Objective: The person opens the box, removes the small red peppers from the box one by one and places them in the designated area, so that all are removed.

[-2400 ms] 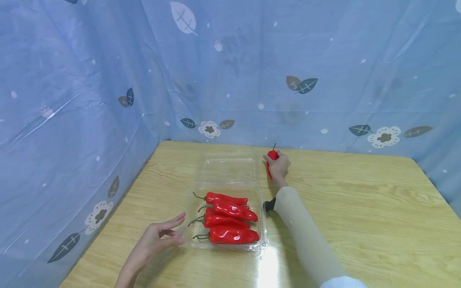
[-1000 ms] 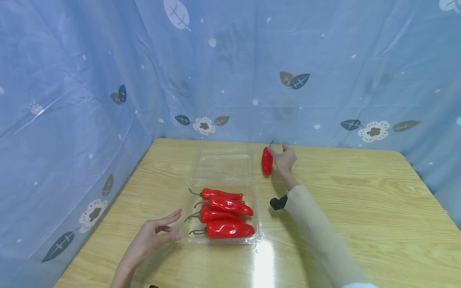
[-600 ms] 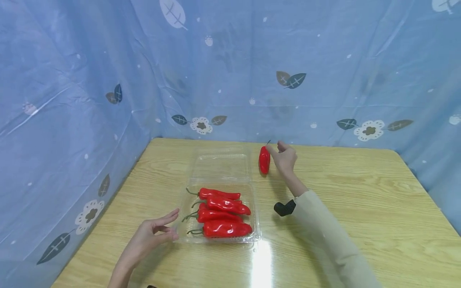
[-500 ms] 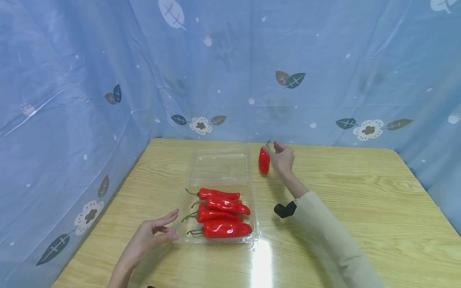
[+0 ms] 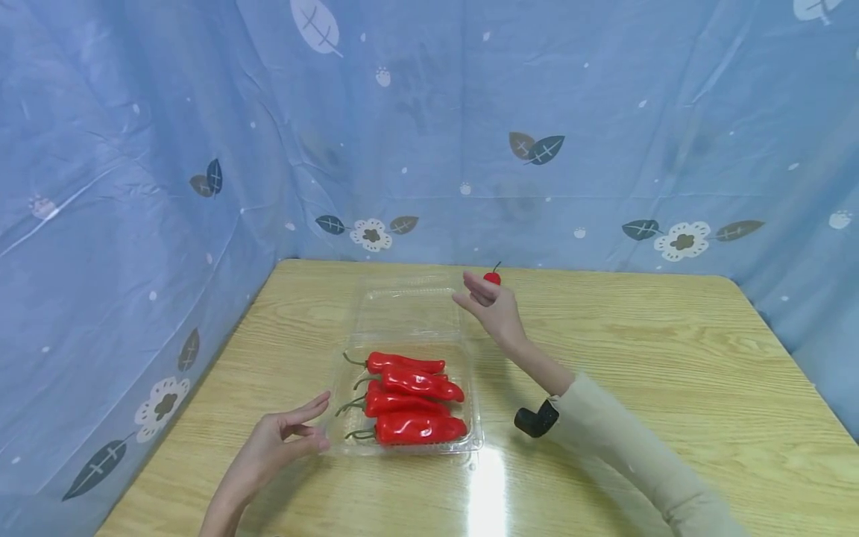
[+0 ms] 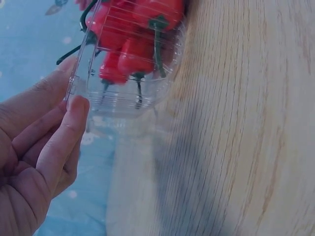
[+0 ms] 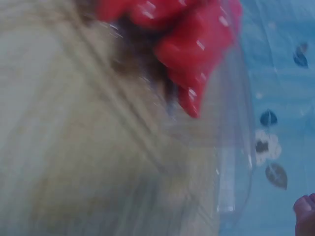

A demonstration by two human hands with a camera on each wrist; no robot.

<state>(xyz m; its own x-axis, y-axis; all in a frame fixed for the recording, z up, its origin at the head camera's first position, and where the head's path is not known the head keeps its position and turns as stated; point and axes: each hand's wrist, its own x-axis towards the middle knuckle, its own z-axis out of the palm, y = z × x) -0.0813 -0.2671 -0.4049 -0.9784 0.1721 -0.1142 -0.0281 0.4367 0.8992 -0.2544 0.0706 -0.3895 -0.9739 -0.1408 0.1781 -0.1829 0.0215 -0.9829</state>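
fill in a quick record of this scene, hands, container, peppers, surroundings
left hand: pinches the left edge of the clear container
right hand: holds nothing, near the lid's right edge
lid: open, folded away from the person
red peppers: at least four, lying in the container
lone pepper: mostly hidden behind the right hand
table: wood-grain
curtain: blue, leaf and flower prints

Right sleeve (image 5: 637, 455): long, beige, plain, creased toward the near end. Wrist-camera housing (image 5: 535, 420): black, rounded, angled, left of the cuff (image 5: 570, 395). Left hand (image 5: 278, 441) and right hand (image 5: 498, 315): bare.
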